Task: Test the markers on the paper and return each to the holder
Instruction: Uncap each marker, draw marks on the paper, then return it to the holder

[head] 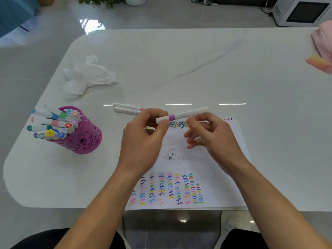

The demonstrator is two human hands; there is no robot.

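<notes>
A white marker with a purple band (183,115) is held level above the far edge of the paper (212,169), which is covered in coloured squiggles. Its left end is pinched by the curled thumb and fingers of the left hand (143,139). Its barrel is gripped between thumb and forefinger of the right hand (212,135), with the other fingers loosely bent and apart. The magenta holder (84,141), filled with markers, is seen well to the left on the white table (179,60). Two white markers (125,108) are laid just beyond the left hand.

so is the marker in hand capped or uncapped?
Capped, apparently: the marker shows blunt white ends on both sides, no tip exposed.
</notes>
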